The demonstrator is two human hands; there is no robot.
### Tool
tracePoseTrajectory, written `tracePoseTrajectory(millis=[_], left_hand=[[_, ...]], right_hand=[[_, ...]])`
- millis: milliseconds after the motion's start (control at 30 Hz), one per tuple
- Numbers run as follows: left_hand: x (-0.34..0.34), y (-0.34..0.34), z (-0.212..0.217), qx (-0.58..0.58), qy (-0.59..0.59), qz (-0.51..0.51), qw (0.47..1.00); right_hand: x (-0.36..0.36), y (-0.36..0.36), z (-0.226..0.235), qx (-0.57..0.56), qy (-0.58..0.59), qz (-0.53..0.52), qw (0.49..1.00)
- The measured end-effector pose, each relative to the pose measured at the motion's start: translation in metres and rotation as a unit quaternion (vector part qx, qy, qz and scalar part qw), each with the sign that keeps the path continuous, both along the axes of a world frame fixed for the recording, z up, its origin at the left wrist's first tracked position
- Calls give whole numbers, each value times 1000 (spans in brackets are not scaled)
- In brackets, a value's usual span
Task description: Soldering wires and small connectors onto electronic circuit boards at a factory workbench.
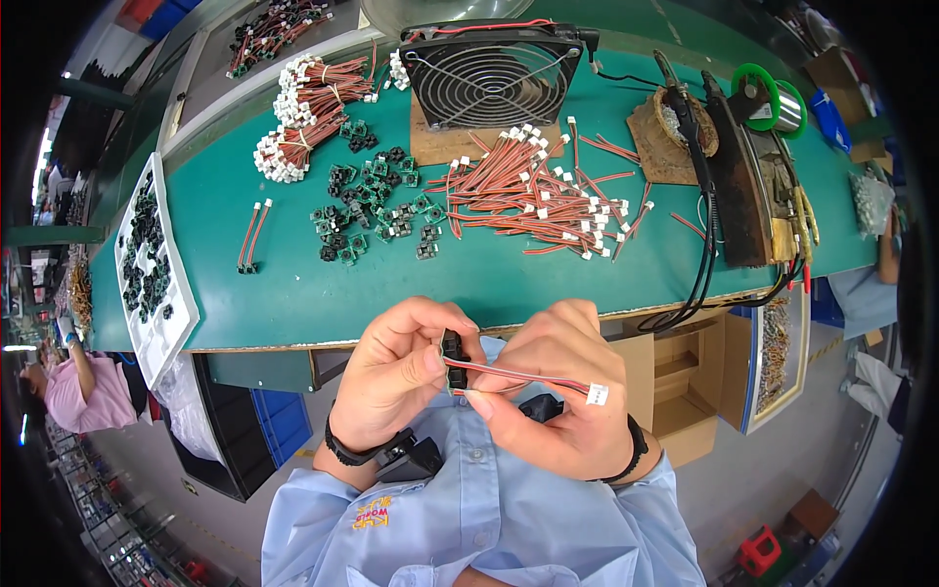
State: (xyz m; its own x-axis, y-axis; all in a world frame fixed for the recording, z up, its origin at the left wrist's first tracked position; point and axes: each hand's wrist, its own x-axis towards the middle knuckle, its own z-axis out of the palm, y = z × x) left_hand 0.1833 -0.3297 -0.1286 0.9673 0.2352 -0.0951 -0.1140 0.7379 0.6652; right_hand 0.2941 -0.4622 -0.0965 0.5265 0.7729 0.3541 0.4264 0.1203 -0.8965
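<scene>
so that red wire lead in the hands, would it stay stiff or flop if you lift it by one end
Probably floppy: the red wire lead bends slightly between the left hand and right hand. It looks light, being thin with a small white connector. The loose wire pile lies curved and tangled, so leads likely snag.

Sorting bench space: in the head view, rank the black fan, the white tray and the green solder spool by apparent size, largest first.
1. White tray
2. Black fan, close to the tray in size, so the top two are unsure
3. Green solder spool, clearly smallest
</scene>
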Motion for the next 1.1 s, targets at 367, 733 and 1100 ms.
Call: tracePoseTrajectory(millis=[367, 733, 1100], left_hand=[[0, 1, 2, 28, 8, -8, 1000], [-1, -1, 3, 75, 27, 4, 997], [0, -2, 10, 87, 47, 2, 995]], right_hand=[[6, -2, 0, -6, -12, 3, 1000], [8, -4, -2, -7, 6, 9, 1000], [12, -6, -2, -19, -4, 19, 1000]])
